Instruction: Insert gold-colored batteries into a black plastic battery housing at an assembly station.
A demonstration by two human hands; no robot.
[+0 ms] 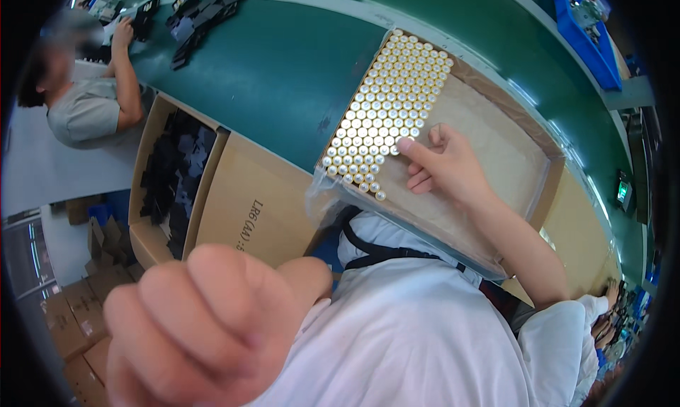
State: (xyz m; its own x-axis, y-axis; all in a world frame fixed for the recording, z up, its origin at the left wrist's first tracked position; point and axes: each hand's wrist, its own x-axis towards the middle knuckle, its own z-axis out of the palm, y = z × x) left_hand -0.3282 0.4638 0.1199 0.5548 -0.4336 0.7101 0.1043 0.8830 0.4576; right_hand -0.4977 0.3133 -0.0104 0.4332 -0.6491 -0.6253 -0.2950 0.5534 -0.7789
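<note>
A shallow box (496, 141) with a brown lining stands on the green bench. Many small cylindrical batteries (386, 99) stand upright in it, packed in tight rows along its left side. My right hand (450, 162) is over the box, its thumb tip at the edge of the battery rows. Its index finger is bent and apart from the thumb; the other fingers curl loosely, with nothing visible between them. My left hand (205, 322) is raised close to the camera at the lower left. Its fingers are curled into a fist, and whatever may be inside is hidden.
Left of me stands an open carton (145, 230) full of black pieces (177, 166). More black parts (205, 17) lie on the green bench top (276, 67), where a co-worker (95, 102) handles some. A blue bin (588, 38) is at the far right.
</note>
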